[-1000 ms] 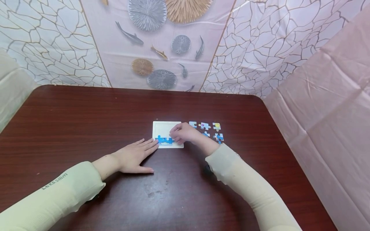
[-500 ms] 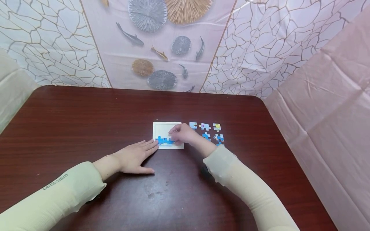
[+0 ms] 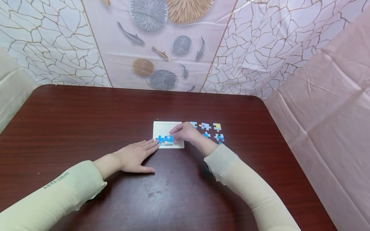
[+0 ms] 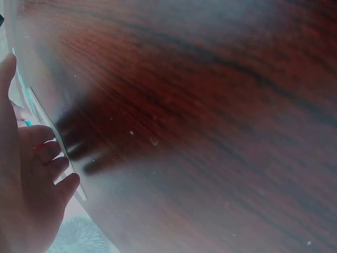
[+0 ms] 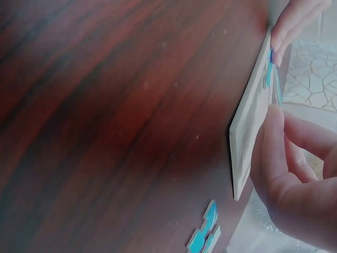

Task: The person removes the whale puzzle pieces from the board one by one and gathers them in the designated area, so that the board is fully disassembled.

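Note:
A shallow white puzzle tray [image 3: 163, 126] lies on the table. My left hand [image 3: 133, 158] is spread flat with straight fingers, their tips on the tray's lower left corner and at the edge of a blue puzzle piece [image 3: 159, 139] lying inside. Just right of that piece, my right hand [image 3: 186, 132] pinches a second blue puzzle piece [image 3: 169, 139] by its edge. In the right wrist view the pinched piece [image 5: 278, 89] stands tilted up from the tray. Its far edge is close to the first piece; whether they interlock I cannot tell.
Right of the tray lie several loose puzzle pieces, among them one with a yellow sun [image 3: 217, 126] and a blue one [image 3: 219, 137]. The right forearm hides some of them partly. A patterned cloth [image 3: 162, 57] hangs behind the brown table [image 3: 86, 112].
The right-hand piece went from lying in line beside the left piece to a tilted, slightly shifted position. My right hand moved only slightly; my left hand stayed in place.

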`<state>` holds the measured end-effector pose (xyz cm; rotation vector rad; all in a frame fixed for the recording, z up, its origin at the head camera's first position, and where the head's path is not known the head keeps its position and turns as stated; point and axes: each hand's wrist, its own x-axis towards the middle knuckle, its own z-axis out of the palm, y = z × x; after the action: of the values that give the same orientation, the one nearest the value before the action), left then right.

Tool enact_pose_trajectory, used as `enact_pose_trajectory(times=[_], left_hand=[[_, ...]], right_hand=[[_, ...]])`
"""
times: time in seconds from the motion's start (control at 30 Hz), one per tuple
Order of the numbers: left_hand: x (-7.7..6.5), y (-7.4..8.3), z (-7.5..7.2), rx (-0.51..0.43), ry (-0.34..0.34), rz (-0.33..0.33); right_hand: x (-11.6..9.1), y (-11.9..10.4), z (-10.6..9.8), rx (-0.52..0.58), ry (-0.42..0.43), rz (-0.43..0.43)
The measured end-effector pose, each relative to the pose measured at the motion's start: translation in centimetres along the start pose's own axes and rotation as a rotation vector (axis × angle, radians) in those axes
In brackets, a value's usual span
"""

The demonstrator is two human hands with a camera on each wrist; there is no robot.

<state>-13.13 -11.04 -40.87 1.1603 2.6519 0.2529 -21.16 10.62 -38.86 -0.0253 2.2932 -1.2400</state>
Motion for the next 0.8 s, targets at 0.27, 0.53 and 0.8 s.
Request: enact_pose_trajectory(times=[0.27, 0.53, 0.8], left_hand=[[0.1, -0.1, 0.1, 0.002, 0.002, 0.001], [0.1, 0.0, 0.1, 0.002, -0.001, -0.003], [0.0, 0.0, 0.0, 0.009, 0.006, 0.003]], right_hand=[[0.0, 0.9, -1.5, 0.096, -0.001, 0.015], [-0.9, 1.7, -3.4, 0.133, -0.008, 0.018], [-1.9, 2.7, -5.3, 0.096, -0.001, 0.027]])
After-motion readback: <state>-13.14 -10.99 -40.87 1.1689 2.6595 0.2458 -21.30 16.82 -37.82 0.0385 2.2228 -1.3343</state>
